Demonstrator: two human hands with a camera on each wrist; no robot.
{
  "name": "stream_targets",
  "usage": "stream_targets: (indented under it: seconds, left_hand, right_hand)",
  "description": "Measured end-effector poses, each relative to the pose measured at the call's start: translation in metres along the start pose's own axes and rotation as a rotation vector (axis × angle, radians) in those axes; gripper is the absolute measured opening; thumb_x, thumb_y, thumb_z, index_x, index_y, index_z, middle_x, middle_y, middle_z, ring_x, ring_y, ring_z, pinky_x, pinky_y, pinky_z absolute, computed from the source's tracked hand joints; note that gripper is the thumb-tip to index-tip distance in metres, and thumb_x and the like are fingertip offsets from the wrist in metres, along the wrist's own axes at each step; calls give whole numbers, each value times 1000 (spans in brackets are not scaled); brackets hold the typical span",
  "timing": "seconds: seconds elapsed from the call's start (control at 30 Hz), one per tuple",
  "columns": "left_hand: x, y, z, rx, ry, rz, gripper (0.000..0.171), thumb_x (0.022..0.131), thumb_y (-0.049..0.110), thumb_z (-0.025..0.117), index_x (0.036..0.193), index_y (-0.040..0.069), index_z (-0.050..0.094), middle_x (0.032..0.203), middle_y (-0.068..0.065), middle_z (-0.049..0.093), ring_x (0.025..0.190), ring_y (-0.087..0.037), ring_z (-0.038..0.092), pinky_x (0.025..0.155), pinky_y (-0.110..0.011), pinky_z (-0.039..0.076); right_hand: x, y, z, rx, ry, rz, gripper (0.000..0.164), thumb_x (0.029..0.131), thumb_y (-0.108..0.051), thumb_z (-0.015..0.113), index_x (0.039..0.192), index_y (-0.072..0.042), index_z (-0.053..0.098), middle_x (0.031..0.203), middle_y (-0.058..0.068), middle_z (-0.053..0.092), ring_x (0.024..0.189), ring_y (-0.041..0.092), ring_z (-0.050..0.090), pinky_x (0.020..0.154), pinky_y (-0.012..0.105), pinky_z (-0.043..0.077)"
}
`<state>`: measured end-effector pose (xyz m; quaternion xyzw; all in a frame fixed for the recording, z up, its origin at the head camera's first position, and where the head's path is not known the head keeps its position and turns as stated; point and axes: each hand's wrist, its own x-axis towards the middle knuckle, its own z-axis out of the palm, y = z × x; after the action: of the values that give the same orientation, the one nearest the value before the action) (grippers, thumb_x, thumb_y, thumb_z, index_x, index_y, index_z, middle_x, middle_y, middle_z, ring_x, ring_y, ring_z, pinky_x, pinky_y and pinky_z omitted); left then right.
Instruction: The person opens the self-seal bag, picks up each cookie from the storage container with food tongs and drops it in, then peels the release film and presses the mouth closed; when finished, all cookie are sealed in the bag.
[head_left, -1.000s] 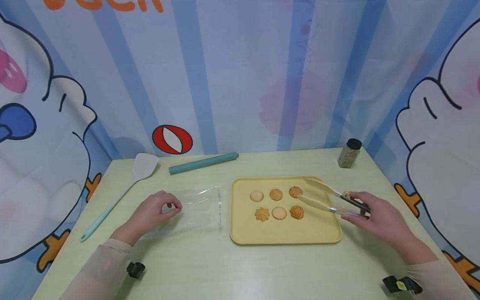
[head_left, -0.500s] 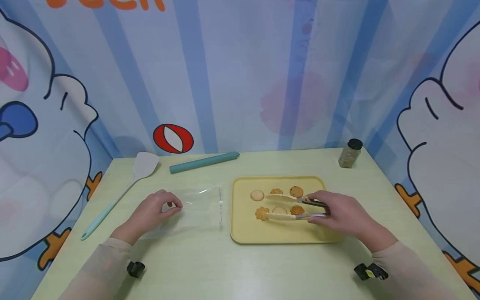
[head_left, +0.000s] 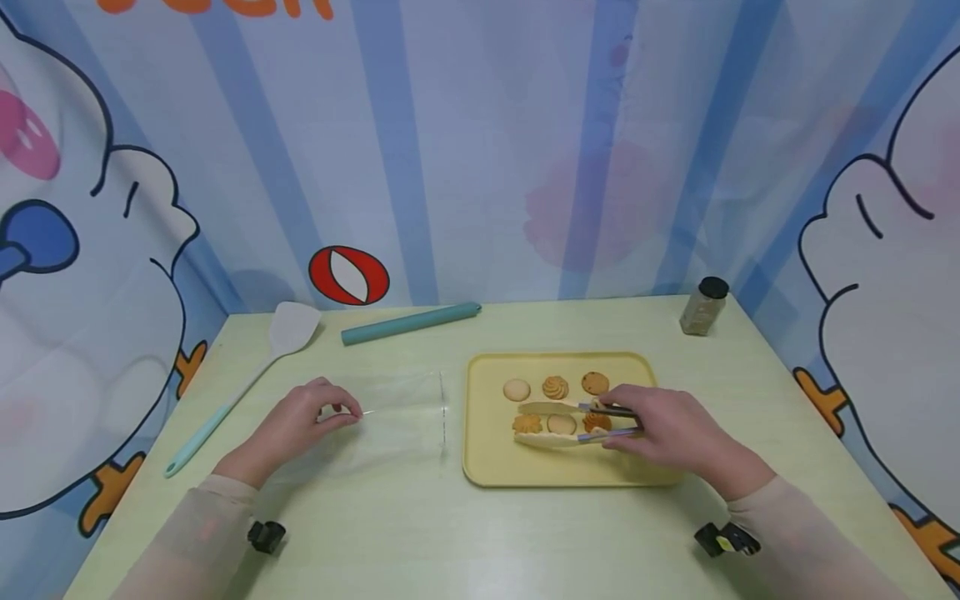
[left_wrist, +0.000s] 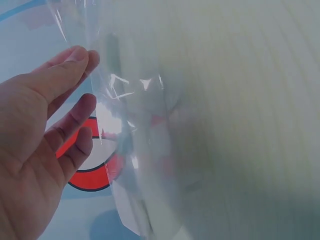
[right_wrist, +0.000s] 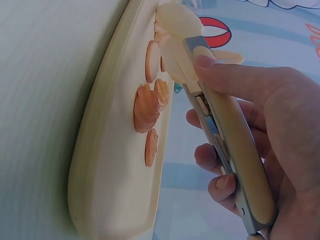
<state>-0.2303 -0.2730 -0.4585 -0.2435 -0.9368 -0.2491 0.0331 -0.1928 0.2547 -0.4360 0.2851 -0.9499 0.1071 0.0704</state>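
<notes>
Tongs (head_left: 551, 408), moved leftward over tray (head_left: 487, 463); right hand (head_left: 675, 427), grip clamped round them. Flower-shaped cookie (head_left: 527, 423), near row's left end, between their tips: probably light, brittle; hold gently by sides. Left hand (head_left: 303, 414) pinches clear bag (head_left: 408, 425).

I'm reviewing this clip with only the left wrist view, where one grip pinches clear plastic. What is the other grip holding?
Observer: The right grip holds a pair of tongs.
Operator: Where do they reach?
Observer: In the head view, their tips show on either side of a flower-shaped cookie on a yellow tray; contact I can't tell.
Operator: Anything else on that tray?
Observer: Yes, five more cookies, making two rows of three in all.
</notes>
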Motion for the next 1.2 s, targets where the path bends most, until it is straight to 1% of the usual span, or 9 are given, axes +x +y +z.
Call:
stream_targets:
  seconds: [0.13,0.23,0.3,0.37,0.53,0.77,0.87,1.03,1.2]
  left_hand:
    - [3,0,4,-15,-22,0,13,89,13,81,98,22,78,92,13,69,90,-12,61,80,-41,55]
    - [5,1,6,-22,-36,-29,12,89,14,82,98,22,78,93,12,68,91,-13,61,83,-43,55]
    - [4,1,6,-20,-37,-44,12,90,15,81,98,22,78,93,12,68,91,-13,61,83,-43,55]
    - [5,2,7,-15,-30,-55,11,90,16,81,98,23,78,93,12,68,91,-14,61,81,-40,54]
    - [5,1,9,-4,-25,-51,10,90,19,82,98,24,78,92,13,67,91,-14,61,78,-32,52]
    - [3,-1,11,-8,-15,-35,12,90,17,82,98,25,78,92,13,67,91,-19,63,79,-33,52]
    - [3,-1,11,-13,0,-27,12,89,16,82,97,24,78,91,13,68,90,-18,63,79,-33,52]
    - [2,0,12,-14,-4,-32,13,90,15,81,98,24,78,93,12,68,91,-18,63,79,-35,53]
    - [4,1,11,-8,-2,-47,11,91,17,80,100,24,78,94,11,68,91,-17,62,76,-32,51]
  right_hand:
    - [0,0,0,-5,3,2,53,84,-45,84,127,-18,70,116,-2,76,95,20,74,73,41,58]
    - [0,-1,1,0,8,-1,53,84,-44,84,127,-18,70,116,-2,76,94,19,74,73,41,58]
    - [1,-2,1,2,11,-4,52,84,-44,84,127,-18,71,115,-2,76,94,19,74,73,41,58]
    - [1,-3,1,5,12,-4,50,85,-43,84,126,-18,71,115,-2,76,93,19,74,72,40,58]
    - [3,-4,1,17,12,3,47,86,-42,83,125,-19,71,114,-3,76,93,18,73,72,40,58]
    - [7,-3,2,6,35,-26,45,87,-42,83,124,-20,70,113,-4,76,89,16,73,70,39,57]
    - [11,-4,3,6,55,-39,45,86,-43,83,123,-21,70,113,-5,76,90,15,73,69,38,57]
    - [22,-12,4,19,84,-92,47,86,-45,82,125,-20,71,113,-5,75,86,13,72,67,35,55]
    - [38,-24,7,49,98,-125,48,87,-46,81,125,-19,70,112,-6,75,88,11,72,71,36,57]
